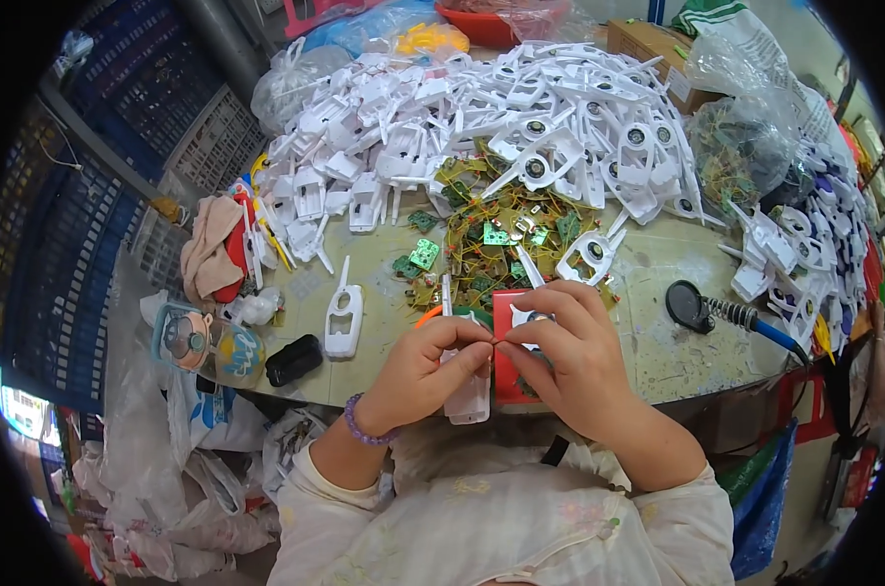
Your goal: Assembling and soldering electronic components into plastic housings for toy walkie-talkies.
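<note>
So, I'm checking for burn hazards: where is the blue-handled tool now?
In the head view, the blue-handled tool lies near the table's right edge, beyond the right hand, beside the round black piece.

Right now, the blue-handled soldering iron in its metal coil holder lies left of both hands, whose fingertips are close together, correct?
Not quite: the side is wrong. The head view shows the blue-handled soldering iron in its metal coil holder lying right of both the left hand and right hand. Their fingertips are indeed close together.
</note>
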Demonstrator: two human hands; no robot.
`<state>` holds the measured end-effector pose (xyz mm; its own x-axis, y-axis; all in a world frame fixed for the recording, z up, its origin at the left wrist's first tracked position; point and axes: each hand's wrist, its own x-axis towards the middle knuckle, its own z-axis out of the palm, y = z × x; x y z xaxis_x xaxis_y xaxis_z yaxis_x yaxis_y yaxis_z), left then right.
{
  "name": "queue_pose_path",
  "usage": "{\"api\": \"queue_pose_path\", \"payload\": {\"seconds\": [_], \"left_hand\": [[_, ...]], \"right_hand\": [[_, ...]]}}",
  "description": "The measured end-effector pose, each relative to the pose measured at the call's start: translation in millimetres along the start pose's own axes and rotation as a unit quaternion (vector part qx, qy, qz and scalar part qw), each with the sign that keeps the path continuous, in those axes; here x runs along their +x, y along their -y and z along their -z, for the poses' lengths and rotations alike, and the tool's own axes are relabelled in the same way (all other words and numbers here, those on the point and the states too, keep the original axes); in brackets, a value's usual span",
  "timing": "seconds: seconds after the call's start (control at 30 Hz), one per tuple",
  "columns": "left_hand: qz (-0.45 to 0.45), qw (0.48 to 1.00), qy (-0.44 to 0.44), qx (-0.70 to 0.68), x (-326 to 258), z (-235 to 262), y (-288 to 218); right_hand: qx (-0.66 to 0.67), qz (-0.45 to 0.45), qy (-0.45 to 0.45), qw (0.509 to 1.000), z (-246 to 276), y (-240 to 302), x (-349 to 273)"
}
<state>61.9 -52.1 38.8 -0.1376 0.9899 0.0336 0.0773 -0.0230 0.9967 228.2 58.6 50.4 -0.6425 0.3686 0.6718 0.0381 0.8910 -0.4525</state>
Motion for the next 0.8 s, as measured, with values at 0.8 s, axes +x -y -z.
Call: {"api": "queue_pose_path", "payload": {"seconds": [0.8], "left_hand": [[-0.12,0.965,-0.08,0.218,4,-19,11]], "right_hand": [[-0.024,-0.065,-0.044,0.997,22,-14,-59]]}}
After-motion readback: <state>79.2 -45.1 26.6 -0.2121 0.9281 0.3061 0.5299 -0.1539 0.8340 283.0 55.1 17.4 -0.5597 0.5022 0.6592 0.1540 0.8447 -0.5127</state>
